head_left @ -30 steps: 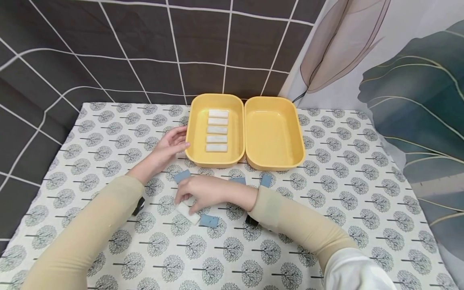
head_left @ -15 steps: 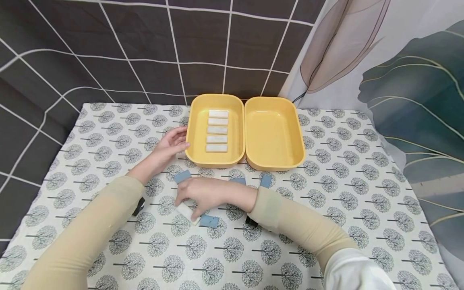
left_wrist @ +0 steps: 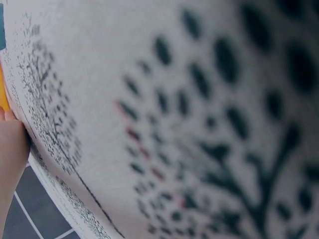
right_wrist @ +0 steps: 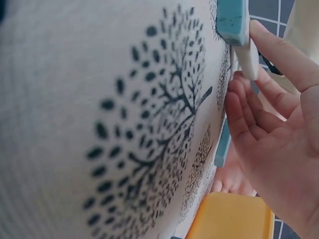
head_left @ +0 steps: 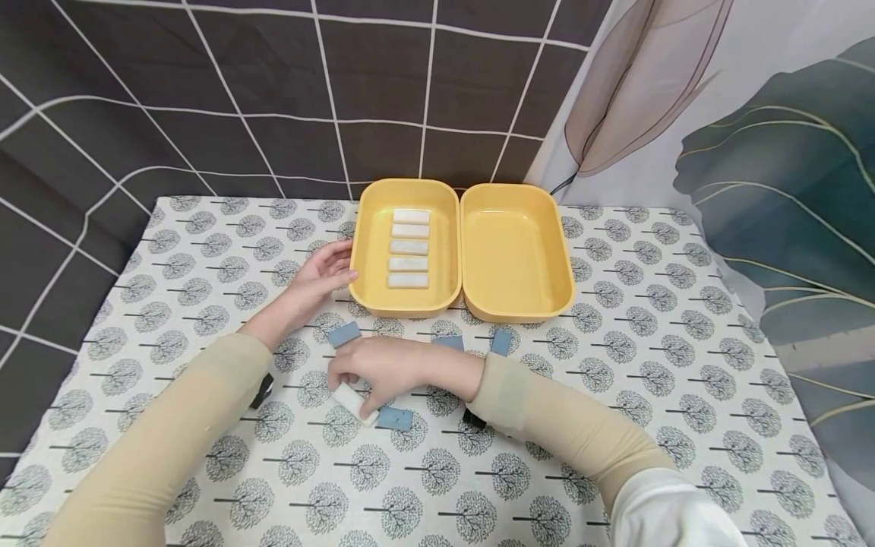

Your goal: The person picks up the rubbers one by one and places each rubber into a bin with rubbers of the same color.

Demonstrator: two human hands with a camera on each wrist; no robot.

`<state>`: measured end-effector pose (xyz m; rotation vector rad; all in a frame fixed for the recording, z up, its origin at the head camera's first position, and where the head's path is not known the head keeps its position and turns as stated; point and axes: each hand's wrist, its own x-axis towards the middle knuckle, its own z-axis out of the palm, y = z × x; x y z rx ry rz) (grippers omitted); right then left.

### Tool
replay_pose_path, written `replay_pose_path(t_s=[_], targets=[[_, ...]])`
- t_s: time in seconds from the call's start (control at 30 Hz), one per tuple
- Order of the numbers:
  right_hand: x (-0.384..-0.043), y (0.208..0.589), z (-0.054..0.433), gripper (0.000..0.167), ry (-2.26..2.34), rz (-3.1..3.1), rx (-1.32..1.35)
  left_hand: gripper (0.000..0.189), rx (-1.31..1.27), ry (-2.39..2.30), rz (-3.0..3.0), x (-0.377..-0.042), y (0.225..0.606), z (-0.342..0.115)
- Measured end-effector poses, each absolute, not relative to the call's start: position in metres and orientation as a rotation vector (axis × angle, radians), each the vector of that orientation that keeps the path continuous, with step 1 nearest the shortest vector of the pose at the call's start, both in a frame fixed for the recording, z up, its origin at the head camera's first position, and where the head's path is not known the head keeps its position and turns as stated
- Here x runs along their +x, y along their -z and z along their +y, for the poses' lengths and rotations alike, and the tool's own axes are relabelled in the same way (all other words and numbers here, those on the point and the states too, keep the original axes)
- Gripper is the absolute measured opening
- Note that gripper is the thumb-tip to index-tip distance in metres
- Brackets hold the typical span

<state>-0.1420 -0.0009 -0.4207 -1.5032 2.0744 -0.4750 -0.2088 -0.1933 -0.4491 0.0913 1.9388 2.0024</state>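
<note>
In the head view my right hand (head_left: 383, 366) pinches a white rectangular block (head_left: 354, 403), thumb at its near end and fingers toward its far end. The right wrist view shows the same white block (right_wrist: 247, 59) between thumb and fingers, beside a blue block (right_wrist: 232, 22). That blue block (head_left: 395, 418) lies just right of the white one on the cloth. My left hand (head_left: 320, 273) rests against the left side of a yellow box (head_left: 403, 305), thumb on its rim and fingers along the outer wall. Inside this box, several white blocks (head_left: 409, 247) lie in a column.
A second yellow box (head_left: 517, 254) stands right against the first, with nothing seen inside. More blue blocks lie in front of the boxes: one at left (head_left: 344, 333), one partly behind the right wrist (head_left: 449, 341), one at right (head_left: 501, 342). A tree-print cloth (head_left: 437, 486) covers the table.
My right thumb has moved down onto the near end of the white block, closing the fingers on it. My left hand and the boxes stay in place.
</note>
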Motion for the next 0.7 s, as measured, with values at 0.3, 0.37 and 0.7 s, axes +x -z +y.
replay_pose_path(t_s=[0.3,0.37,0.7], targets=[[-0.142,0.423,-0.002,0.040,0.672,1.955,-1.407,0.069,0.099,-2.010,1.937,-0.208,0.449,-0.193],[-0.142,0.421,-0.002,0.037,0.712,1.925,-1.372,0.069,0.103,-2.014,1.936,-0.208,0.450,-0.193],[-0.142,0.413,0.001,0.036,0.810,1.887,-1.260,0.069,0.104,-2.018,1.936,-0.207,0.448,-0.192]])
